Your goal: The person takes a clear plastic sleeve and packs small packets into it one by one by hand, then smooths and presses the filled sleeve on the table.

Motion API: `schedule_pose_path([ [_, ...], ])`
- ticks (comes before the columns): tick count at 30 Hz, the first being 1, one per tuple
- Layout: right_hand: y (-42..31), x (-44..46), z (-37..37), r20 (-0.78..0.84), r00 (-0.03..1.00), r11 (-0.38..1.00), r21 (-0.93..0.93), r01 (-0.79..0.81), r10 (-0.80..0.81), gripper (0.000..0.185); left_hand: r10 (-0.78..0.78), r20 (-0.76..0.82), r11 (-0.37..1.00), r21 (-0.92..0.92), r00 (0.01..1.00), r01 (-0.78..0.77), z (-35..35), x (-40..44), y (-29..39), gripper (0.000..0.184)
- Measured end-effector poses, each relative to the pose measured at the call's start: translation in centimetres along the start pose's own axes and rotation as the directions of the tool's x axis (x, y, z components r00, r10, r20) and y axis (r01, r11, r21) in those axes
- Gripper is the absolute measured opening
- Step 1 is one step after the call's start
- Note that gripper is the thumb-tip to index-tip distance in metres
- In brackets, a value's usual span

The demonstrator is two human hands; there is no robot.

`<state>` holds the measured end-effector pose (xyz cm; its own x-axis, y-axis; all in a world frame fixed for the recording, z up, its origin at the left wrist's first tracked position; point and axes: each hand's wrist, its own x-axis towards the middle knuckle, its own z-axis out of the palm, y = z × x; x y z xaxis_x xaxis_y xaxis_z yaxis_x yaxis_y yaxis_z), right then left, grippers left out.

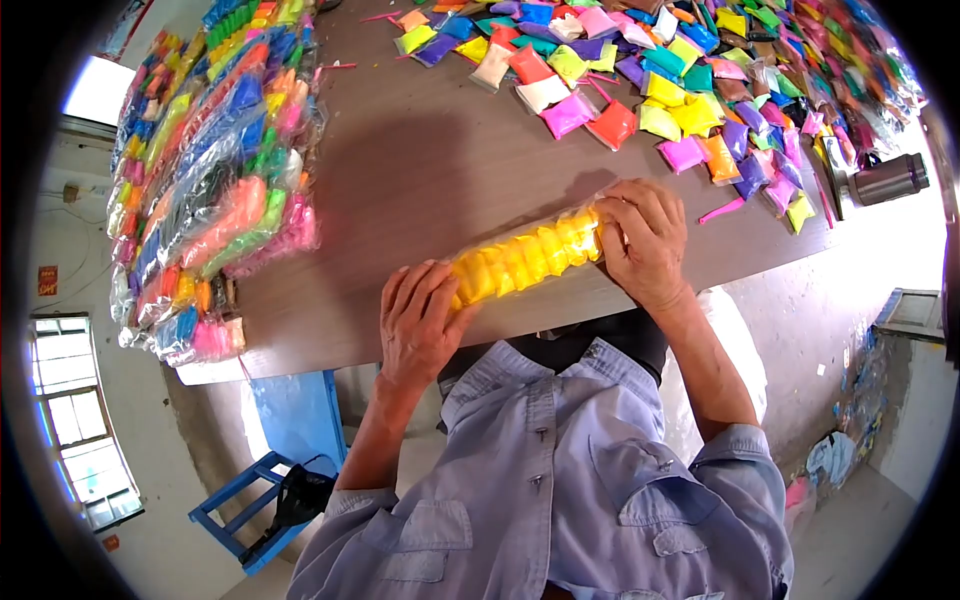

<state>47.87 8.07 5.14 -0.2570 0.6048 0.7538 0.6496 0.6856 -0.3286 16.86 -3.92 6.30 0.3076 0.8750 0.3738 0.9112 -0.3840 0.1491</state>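
A long clear bag of yellow packets [525, 258] lies slantwise over the front part of the brown table [370, 190]. My left hand [418, 318] is closed on its left end, with the fingers along the top and the thumb at the near side. At the right end my right hand [645, 235] grips the bag, its fingers curled over the clear plastic. The packets sit in a row inside the bag between my hands.
Stacked bags of coloured packets [215, 190] rise at the table's left. Loose coloured packets [690, 110] cover the back right, with pink sticks [722, 211] among them. A metal flask [888, 180] is at the right edge. A blue stool [245, 500] stands below left.
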Motion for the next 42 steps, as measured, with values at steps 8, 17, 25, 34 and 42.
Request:
schedule_pose_path([
  [8, 0.2, 0.5, -1.1, 0.022, 0.998, 0.995, 0.082, -0.055, 0.053, 0.024, -0.017, 0.003, 1.0, -0.018, 1.0, 0.017, 0.0, 0.1, 0.1, 0.043],
  [17, 1.0, -1.5, -0.5, 0.029, 0.999, 0.984, 0.175, -0.043, 0.039, 0.024, -0.035, 0.01, 0.999, -0.011, 0.999, 0.035, 0.1, 0.2, 0.1, 0.056],
  [25, 0.5, -1.6, -2.8, 0.244, 0.97, 0.966, 0.248, -0.069, 0.007, 0.051, -0.016, 0.078, 1.0, 0.02, 0.997, 0.015, -0.3, 0.4, 0.6, 0.06],
  [34, 1.4, -2.7, -2.5, 0.282, 0.958, 0.993, 0.114, 0.026, -0.057, 0.051, 0.008, 0.092, 0.998, 0.053, 0.996, -0.013, -0.5, 0.6, 0.7, 0.052],
  [42, 0.9, -3.0, -2.1, 0.237, 0.96, 0.987, -0.011, 0.159, -0.152, 0.043, 0.079, 0.069, 0.992, 0.096, 0.995, -0.085, -0.1, -0.4, -0.2, 0.046],
])
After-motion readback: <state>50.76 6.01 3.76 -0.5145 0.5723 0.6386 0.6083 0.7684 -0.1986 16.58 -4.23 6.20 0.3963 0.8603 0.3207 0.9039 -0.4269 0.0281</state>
